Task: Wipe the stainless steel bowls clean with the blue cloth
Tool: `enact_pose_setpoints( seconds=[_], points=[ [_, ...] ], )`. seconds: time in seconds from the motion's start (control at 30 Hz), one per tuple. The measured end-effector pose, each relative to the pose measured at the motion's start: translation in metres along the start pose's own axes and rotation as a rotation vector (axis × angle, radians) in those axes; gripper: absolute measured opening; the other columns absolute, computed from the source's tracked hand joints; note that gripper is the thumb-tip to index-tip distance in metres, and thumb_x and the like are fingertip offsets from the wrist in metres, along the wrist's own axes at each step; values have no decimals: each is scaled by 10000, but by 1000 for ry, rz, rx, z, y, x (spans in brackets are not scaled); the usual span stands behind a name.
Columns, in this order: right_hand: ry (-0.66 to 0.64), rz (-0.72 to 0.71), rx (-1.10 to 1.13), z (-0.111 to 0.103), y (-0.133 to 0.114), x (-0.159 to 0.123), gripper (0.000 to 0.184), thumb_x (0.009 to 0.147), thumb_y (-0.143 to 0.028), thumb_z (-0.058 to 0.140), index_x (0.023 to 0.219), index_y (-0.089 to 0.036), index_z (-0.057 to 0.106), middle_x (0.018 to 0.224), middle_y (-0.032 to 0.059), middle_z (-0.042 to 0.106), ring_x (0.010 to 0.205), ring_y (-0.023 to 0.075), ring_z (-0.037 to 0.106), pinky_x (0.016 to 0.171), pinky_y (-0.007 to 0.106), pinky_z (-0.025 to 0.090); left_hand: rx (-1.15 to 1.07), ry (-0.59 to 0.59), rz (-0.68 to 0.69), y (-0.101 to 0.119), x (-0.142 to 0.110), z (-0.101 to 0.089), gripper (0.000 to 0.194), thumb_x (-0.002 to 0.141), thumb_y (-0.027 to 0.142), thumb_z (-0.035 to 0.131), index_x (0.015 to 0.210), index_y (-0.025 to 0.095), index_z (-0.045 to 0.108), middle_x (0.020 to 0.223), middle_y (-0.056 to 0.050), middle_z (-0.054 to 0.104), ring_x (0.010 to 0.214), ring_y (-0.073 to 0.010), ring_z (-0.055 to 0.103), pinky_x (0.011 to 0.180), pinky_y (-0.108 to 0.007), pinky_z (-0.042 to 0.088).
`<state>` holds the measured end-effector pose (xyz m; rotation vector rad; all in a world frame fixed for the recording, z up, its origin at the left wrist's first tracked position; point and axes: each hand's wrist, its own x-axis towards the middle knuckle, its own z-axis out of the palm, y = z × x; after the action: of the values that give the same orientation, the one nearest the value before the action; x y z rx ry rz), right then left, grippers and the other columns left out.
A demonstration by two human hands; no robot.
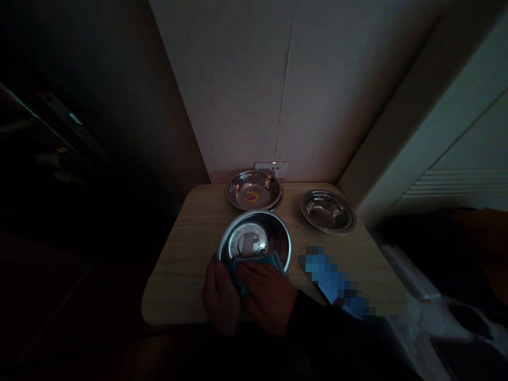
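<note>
A shiny metal bowl (pixel 273 230) is at the near middle of the wooden table, its inside facing me. My left hand (pixel 221 296) grips its near left rim, thumb up along the edge. A teal cloth (pixel 273 259) lies over the near inner wall of the bowl. My right hand (pixel 265 293) is on that cloth, fingers pressed together and pushing it against the metal. The fingertips partly sink into the cloth's folds, and the bowl's near rim is hidden behind both hands.
Stacked metal bowls (pixel 260 185) with a round sticker stand at the back by a wall socket (pixel 280 168). More stacked bowls (pixel 329 214) sit at the right. A blurred-out phone-like slab (pixel 329 278) lies at the table's (pixel 178 254) near right.
</note>
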<state>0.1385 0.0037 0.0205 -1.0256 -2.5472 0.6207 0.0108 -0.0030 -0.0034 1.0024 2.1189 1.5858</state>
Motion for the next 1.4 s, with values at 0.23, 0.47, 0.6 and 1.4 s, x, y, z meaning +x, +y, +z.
enact_pose_setpoints(
  seconds=[0.23, 0.47, 0.6, 1.4],
  points=[
    [94, 22, -113, -13, 8, 30, 486, 895, -277, 425, 1355, -120, 409, 1402, 75, 454, 1290, 254, 346, 1052, 433, 278, 24, 10, 28, 2, -1, 0, 354, 824, 421, 439, 933, 161, 654, 920, -114, 702, 845, -213, 645, 725, -303, 496],
    [39, -31, -107, -8, 8, 20, 418, 892, -261, 451, 1302, -181, 464, 1333, 47, 534, 1248, 233, 392, 996, 424, 328, 23, 18, 13, 1, 1, 0, 347, 824, 409, 446, 942, 168, 665, 925, -107, 711, 851, -210, 652, 727, -296, 502],
    [41, -23, -125, -11, 12, 19, 424, 890, -257, 454, 1308, -185, 454, 1335, 37, 533, 1267, 244, 367, 1002, 449, 309, 11, 1, 14, -2, 0, 1, 347, 826, 412, 453, 937, 165, 671, 912, -105, 714, 830, -207, 656, 719, -292, 507],
    [-6, 12, -43, -13, 2, 35, 402, 864, -221, 460, 1265, -204, 486, 1223, 56, 600, 1133, 205, 490, 916, 372, 392, 18, 46, -11, 4, 5, 4, 344, 827, 421, 453, 904, 181, 686, 889, -82, 715, 816, -197, 642, 691, -286, 491]
  ],
)
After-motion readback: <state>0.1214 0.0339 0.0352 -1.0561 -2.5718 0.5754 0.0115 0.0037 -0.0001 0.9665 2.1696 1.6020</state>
